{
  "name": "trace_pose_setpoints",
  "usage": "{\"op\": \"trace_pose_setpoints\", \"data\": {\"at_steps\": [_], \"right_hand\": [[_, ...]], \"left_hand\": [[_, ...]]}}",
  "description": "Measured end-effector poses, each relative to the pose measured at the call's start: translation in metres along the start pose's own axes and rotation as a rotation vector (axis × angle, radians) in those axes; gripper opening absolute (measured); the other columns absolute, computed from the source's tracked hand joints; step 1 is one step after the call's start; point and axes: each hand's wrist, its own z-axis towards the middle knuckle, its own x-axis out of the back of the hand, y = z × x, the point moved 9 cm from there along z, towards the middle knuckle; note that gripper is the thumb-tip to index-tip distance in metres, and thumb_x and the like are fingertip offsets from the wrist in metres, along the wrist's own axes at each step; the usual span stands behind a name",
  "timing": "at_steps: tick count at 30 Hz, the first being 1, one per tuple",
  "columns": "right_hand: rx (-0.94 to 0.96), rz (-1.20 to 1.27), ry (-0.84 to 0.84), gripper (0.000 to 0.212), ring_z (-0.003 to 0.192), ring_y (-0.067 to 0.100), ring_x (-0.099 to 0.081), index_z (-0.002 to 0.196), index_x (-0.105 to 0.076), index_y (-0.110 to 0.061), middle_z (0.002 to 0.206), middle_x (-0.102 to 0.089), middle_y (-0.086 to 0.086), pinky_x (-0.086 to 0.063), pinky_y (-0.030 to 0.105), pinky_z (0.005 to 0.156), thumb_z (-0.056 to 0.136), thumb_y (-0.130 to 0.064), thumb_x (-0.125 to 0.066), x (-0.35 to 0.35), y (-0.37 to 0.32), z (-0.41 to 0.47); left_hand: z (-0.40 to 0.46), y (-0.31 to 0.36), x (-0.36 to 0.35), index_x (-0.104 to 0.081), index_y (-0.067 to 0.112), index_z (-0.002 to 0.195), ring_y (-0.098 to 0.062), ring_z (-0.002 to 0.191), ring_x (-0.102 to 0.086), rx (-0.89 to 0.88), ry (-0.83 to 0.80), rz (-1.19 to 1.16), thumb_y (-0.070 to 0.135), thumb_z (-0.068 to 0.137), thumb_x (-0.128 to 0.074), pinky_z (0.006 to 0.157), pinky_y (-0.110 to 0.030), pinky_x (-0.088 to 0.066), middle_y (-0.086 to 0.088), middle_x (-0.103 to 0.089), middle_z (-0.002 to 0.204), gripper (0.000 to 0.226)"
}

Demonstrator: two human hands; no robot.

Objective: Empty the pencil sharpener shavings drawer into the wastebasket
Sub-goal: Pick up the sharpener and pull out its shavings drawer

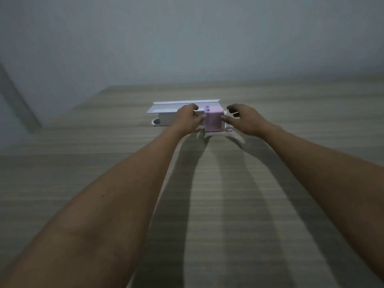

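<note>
A: Nearest us are two bare forearms, stretched far out over the wood-grain table [207, 204]. How far along would you say this is?

B: Barely begun, by my reading. The pink pencil sharpener [214, 121] stands on the table far from the camera, just in front of a white tray-like holder [166, 110]. I can't make out any drawer pulled out, and no wastebasket is in view.

A: And the hands?

B: The left hand [187, 117] is at the sharpener's left side, fingers curled against it. It looks to be taking hold, though blur hides whether the grip has closed. The right hand [241, 119] is just off the right side, fingers loosely curled and holding nothing, near a small crank-like piece [228, 128].

A: So what's left?

B: Nearly everything, I'd judge: steady the body, slide the drawer free, carry it to the basket, tip it.
</note>
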Motion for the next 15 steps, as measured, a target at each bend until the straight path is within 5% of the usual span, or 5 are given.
{"op": "trace_pose_setpoints", "data": {"at_steps": [5,11,15], "right_hand": [[0.006,0.015,-0.016,0.054,0.116,0.031,-0.064,0.133,-0.060,0.000,0.131,-0.064,0.019,-0.049,0.037,0.097,0.090,-0.032,-0.070,-0.015,0.003,0.010],[-0.064,0.091,-0.012,0.054,0.113,0.031,-0.064,0.136,-0.057,-0.002,0.131,-0.064,0.018,-0.052,0.037,0.094,0.090,-0.027,-0.071,-0.027,0.012,0.021],[-0.114,0.133,0.042,0.052,0.113,0.033,-0.064,0.139,-0.052,-0.003,0.135,-0.062,0.018,-0.041,0.024,0.085,0.093,-0.022,-0.068,-0.034,0.016,0.023]], "left_hand": [[0.012,-0.007,-0.023,-0.068,0.001,0.110,-0.031,0.098,-0.066,-0.009,-0.041,-0.047,0.022,0.092,-0.069,0.084,-0.036,-0.052,-0.015,-0.071,0.103,0.028],[0.024,-0.008,-0.030,-0.071,0.002,0.113,-0.030,0.101,-0.066,-0.008,0.015,-0.066,0.018,0.093,-0.068,0.075,-0.027,-0.042,-0.017,-0.073,0.108,0.026],[0.025,-0.010,-0.031,-0.071,0.001,0.114,-0.026,0.096,-0.063,0.019,0.041,-0.072,0.017,0.092,-0.069,0.074,-0.025,-0.038,-0.016,-0.073,0.109,0.027]]}}
